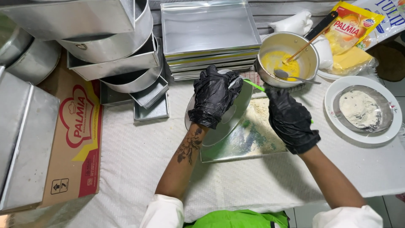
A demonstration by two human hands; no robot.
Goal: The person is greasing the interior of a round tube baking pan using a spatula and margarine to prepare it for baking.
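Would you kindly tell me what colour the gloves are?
Black, on both the left hand and right hand; head view.

We are looking down on a desk [139, 160] wearing a white textured cloth [236, 185], light lying evenly across it. Pale floor tiles [303, 215] are showing past its near edge, and a striped wall [278, 10] is running behind.
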